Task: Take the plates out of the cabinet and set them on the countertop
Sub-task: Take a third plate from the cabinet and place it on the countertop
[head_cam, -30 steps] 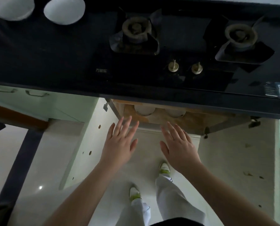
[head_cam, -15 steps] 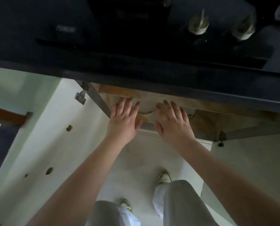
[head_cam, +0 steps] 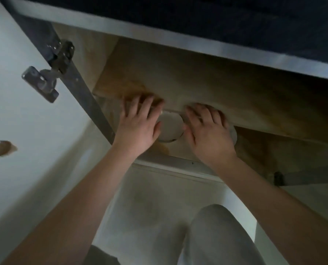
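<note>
Hands reach into the open cabinet [head_cam: 207, 77] under the dark desk [head_cam: 235, 18]. The left hand [head_cam: 138, 123] and right hand [head_cam: 209, 132] are spread flat, fingers apart, on either side of a pale round plate [head_cam: 170, 128] lying on the cabinet's lower shelf; whether they grip it cannot be told. A door hinge [head_cam: 50, 73] hangs at left.

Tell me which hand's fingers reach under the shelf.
Both do: the left hand and right hand flank the plate; neither stands apart.
</note>
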`<action>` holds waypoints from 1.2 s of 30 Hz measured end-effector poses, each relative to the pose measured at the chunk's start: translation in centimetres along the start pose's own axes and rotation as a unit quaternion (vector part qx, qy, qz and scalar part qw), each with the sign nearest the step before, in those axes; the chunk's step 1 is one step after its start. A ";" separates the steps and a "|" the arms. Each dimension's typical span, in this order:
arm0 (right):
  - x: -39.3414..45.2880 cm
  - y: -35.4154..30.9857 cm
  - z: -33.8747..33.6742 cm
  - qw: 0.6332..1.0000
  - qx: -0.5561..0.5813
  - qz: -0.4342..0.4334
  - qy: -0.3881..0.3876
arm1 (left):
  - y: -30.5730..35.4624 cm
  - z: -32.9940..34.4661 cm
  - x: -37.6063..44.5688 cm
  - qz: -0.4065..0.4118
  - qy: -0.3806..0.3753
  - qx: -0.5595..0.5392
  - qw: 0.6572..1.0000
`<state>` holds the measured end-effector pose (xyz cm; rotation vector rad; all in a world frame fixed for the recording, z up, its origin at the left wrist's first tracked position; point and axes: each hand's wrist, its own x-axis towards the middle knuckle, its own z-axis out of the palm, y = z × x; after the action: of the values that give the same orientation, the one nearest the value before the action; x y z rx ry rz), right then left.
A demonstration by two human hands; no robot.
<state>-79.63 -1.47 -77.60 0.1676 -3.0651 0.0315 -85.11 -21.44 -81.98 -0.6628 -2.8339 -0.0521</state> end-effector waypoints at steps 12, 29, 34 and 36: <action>0.2 0.7 4.8 0.984 -0.069 -0.017 0.165 | -1.4 2.4 0.6 0.034 0.154 0.008 0.987; -1.7 2.2 7.4 0.950 0.051 -0.119 0.285 | 0.9 5.7 -0.3 -0.023 0.243 0.011 0.970; -2.7 4.2 14.9 0.951 0.127 -0.168 0.228 | 2.4 10.9 -3.4 0.063 0.302 -0.040 0.950; -1.9 5.0 18.5 0.967 0.153 -0.135 0.150 | 2.8 13.4 -4.1 0.085 0.173 -0.080 0.978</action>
<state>-79.63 3.21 -96.27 0.5412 -2.6910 0.4685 -83.24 -19.58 -95.98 -0.8373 -2.4475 -0.3353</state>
